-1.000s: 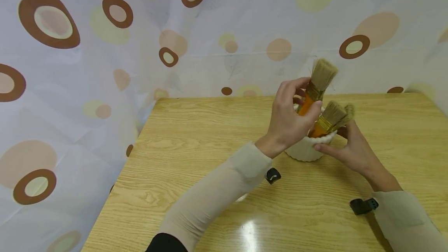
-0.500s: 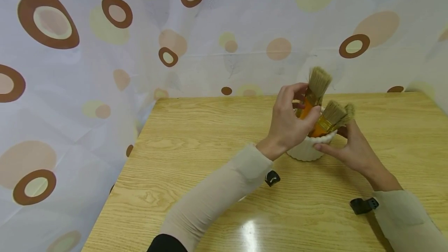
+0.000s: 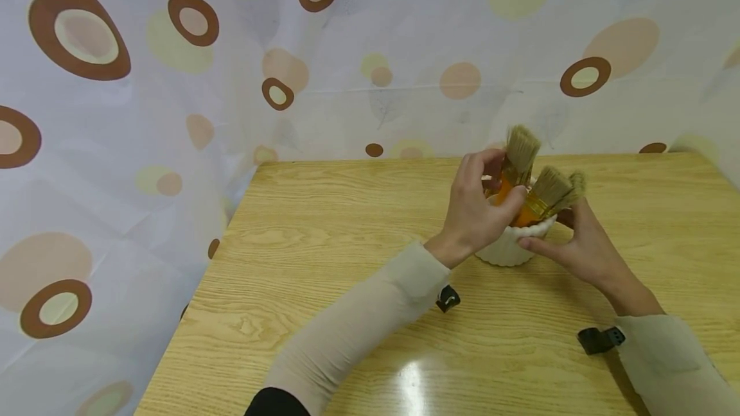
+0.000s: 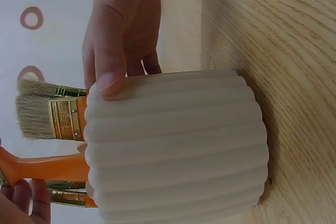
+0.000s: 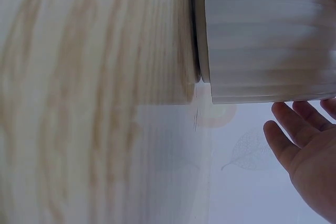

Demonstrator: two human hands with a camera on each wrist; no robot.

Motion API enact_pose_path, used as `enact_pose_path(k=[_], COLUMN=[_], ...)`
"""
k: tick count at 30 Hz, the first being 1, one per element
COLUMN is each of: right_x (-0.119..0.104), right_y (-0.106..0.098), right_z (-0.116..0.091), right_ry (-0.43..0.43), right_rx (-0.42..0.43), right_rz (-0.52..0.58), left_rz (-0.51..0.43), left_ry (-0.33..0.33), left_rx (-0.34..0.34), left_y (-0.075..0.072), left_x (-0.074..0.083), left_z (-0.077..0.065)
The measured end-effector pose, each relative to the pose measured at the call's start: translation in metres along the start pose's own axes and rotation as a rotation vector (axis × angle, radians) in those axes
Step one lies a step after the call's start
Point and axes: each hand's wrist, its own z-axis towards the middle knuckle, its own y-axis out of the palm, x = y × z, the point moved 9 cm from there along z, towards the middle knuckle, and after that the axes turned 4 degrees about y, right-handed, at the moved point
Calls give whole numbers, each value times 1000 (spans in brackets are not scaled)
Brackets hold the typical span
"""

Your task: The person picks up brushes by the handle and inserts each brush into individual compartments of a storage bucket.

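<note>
My left hand pinches a flat paintbrush between thumb and fingers, bristles up. Its orange handle reaches down into a white ribbed pot, as the left wrist view shows. More paintbrushes lean in that pot, bristles up, one of them tilted toward the right rim. My right hand grips the pot's right side, thumb near the rim in front and fingers round the back. In the right wrist view its fingertips touch the pot wall. The handles' lower ends are hidden inside the pot.
The pot stands on a light wooden table. Behind the table hangs a pale curtain patterned with brown and peach ovals. Black wrist-worn devices sit under both forearms, close above the tabletop.
The left hand has moved downward with its paintbrush, whose bristles now stand lower and closer to the pot. The right hand and pot have hardly moved.
</note>
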Motion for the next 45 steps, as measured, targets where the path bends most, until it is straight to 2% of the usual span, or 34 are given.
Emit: enact_pose_path(k=[11,21,32,45], right_x=[1,1,-1,7], right_y=[0,0,1,1], right_z=[-1,-2,-1,-2], right_ry=[23,20,2,44], right_rx=[-2,1,5,5], right_rz=[-2,6,10,17], left_rz=[5,57,78,142], left_ry=[3,-37,-65,-35], left_rx=[-16,-45,-62,-65], left_y=[6,12,13,16], left_x=[-7,-18,-22,-27], left_z=[-6,-15,-20,-27])
